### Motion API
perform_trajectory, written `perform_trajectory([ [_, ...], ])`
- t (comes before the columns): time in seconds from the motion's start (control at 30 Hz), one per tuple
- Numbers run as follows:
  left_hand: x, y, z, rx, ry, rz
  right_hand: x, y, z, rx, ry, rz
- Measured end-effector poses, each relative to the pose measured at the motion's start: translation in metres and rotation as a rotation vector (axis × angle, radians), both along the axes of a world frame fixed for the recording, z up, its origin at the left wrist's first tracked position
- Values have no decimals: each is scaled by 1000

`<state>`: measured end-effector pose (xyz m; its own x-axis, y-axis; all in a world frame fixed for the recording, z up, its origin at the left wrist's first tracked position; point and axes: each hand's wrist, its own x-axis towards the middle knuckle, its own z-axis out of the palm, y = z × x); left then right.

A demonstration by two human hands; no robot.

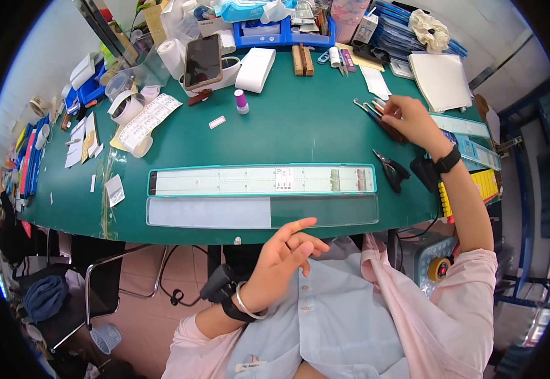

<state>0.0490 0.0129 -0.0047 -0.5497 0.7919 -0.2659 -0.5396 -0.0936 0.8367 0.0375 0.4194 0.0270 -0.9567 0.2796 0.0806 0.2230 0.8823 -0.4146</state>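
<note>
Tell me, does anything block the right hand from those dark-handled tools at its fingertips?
Nothing visible does: the right hand is right at the dark-handled tools, overlapping them in this view. The black pliers lie nearer the person, outside that short gap. Whether it grips them, I can't tell.

"What lies underfoot?"
"A pinkish tiled floor point(142, 328), with a black, metal-framed chair point(101, 287) at the lower left."
"And around that?"
"A broad green table point(199, 142), blue metal framing point(520, 297) at the right, a pale wall point(483, 28) at the upper right."
</note>
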Motion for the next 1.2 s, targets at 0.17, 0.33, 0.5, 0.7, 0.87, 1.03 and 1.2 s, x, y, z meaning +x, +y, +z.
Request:
perform_trajectory([
  [0.17,-10,-5,7,4,-167,-52,16,-14,-23,100,79,74],
  [0.33,-4,-4,8,-16,-117,74,24,-24,-20,264,141,116],
  [0.5,-4,-2,3,-30,-131,55,23,-27,-27,402,92,134],
  [0.7,-2,-3,-4,-22,-44,26,22,-28,-33,496,81,140],
  [0.87,-10,-9,7,-2,790,0,28,-28,-21,358,40,146],
  [1.03,-15,-8,0,-23,532,-208,40,-40,-5,105,62,97],
  [1.2,-9,-4,-6,-68,306,-309,40,-78,31,-122,-34,13],
])
